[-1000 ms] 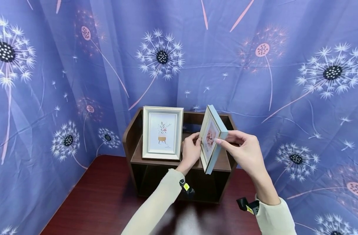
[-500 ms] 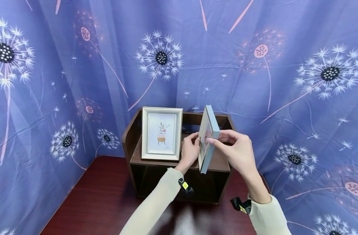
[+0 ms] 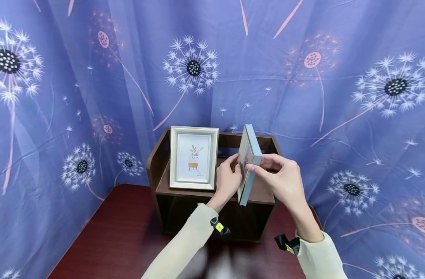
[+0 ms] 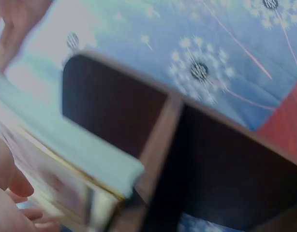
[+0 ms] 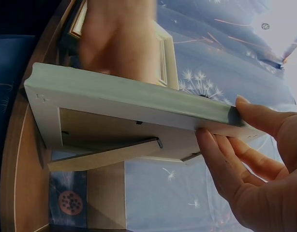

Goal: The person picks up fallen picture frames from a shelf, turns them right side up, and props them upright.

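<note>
Here, the right hand pinches the outer edge of a pale blue picture frame, the left hand gripping its face side, holding it edge-on above the right half of a dark wooden shelf on the table. Its back stand hangs ajar; set down crooked, the frame could topple into the neighbouring white frame.

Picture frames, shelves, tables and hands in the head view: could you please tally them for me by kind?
Picture frames: 2, one standing on the shelf, one held between both hands.
Wooden shelf units: 1.
Tables: 1.
Hands: 2, left and right, both gripping the held frame.
Total: 6.
</note>
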`<move>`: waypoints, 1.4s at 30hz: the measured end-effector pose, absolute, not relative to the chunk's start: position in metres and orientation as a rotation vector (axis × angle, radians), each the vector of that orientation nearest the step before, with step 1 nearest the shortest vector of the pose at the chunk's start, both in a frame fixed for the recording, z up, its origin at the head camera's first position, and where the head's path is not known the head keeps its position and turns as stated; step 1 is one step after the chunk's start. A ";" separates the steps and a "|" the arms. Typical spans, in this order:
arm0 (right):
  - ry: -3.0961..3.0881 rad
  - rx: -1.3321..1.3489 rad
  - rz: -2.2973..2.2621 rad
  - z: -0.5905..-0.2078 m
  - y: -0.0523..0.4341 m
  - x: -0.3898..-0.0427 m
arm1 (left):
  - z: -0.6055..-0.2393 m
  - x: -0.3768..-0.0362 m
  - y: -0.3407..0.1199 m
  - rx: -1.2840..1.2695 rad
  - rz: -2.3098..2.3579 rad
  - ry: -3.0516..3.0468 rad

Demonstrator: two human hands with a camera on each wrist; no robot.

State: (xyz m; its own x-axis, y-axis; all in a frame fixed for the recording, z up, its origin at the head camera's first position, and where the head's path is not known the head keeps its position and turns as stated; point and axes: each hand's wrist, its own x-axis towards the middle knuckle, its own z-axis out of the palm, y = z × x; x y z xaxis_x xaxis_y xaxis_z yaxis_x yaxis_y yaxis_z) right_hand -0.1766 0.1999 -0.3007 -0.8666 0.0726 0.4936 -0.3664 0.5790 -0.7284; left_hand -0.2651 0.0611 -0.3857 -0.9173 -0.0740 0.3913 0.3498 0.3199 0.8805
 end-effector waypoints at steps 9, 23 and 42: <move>-2.290 0.278 1.265 -0.301 0.203 -0.178 | -0.337 -0.226 0.043 -0.768 -1.561 -1.823; -2.277 0.316 1.275 -0.305 0.201 -0.179 | -0.294 -0.244 0.011 -1.288 -0.900 -1.815; -2.265 0.338 1.336 -0.311 0.199 -0.177 | -0.283 -0.268 -0.001 -1.440 -0.694 -2.080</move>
